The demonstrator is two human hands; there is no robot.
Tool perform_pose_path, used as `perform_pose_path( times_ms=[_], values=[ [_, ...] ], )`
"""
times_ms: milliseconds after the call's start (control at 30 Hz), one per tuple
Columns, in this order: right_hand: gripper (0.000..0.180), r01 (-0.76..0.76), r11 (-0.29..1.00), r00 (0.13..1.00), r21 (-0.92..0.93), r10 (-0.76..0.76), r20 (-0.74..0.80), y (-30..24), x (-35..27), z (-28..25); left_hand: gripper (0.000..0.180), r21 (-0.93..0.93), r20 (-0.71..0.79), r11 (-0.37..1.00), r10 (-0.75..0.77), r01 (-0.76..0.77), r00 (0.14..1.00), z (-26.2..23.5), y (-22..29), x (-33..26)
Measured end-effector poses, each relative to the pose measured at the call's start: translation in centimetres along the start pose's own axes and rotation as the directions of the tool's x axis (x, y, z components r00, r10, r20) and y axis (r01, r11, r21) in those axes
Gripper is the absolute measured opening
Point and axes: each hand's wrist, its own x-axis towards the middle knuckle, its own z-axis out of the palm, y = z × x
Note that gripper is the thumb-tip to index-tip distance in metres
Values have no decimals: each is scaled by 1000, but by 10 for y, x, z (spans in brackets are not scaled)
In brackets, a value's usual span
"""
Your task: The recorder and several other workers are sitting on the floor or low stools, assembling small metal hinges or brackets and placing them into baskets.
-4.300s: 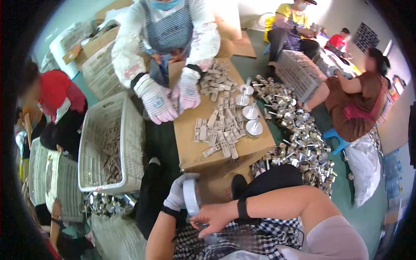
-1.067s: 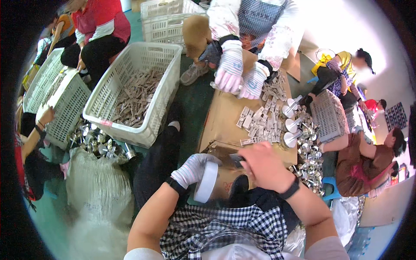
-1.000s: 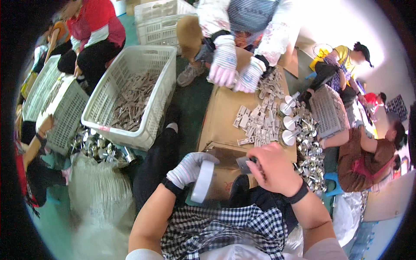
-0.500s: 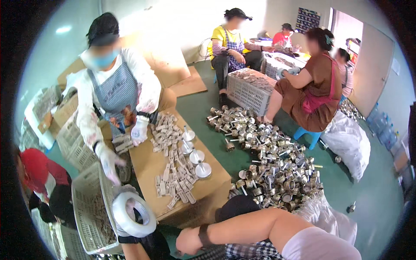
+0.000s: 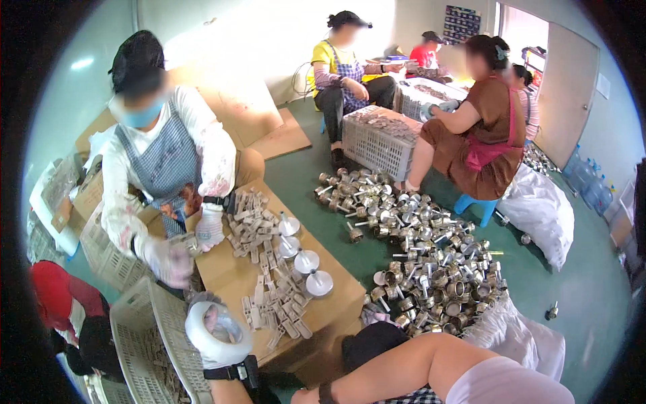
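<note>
My left hand (image 5: 226,324) is at the lower left, with a wide white roll of tape (image 5: 195,337) around it just past a black wrist strap. Its fingers are mostly hidden by the roll. Beside it are the corner of the cardboard-topped table and a white plastic crate (image 5: 145,316) holding small pieces. My right forearm (image 5: 383,360) bends in from the lower right. Only part of my right hand (image 5: 303,396) shows at the bottom edge, so its fingers cannot be seen. Flat beige clip-like pieces (image 5: 276,306) lie on the table (image 5: 323,337) beside several silver discs with stems (image 5: 319,283).
Across the table a masked co-worker's gloved hands (image 5: 169,262) handle clip-like pieces. A person in a red cap (image 5: 54,289) bends at far left. Metal cup-shaped parts (image 5: 431,269) cover the floor at right, beside white sacks (image 5: 538,215). Other people sit around crates behind.
My left hand and the tape roll have moved slightly right and up in view. My right hand has dropped toward the bottom edge. The co-worker's gloved hand has drawn back from the crate.
</note>
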Motion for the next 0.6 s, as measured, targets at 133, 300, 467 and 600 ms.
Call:
perform_pose_path(
  times_ms=[133,300,467,600],
  values=[
    [26,69,982,994,-174,-82,-69,-12,-15,-9,29,338,183,905,206,-258,961,18,20,-13],
    [19,104,975,989,-197,-122,-82,25,-13,7,28,299,93,922,229,-246,969,34,27,-17],
    [21,43,987,992,-157,-60,-107,21,-21,3,36,-48,-19,998,50,-51,999,27,25,-16],
    [21,-8,985,999,-175,0,-46,21,-22,-1,40,-169,-13,986,-3,1,1000,29,35,-18]
  ],
)
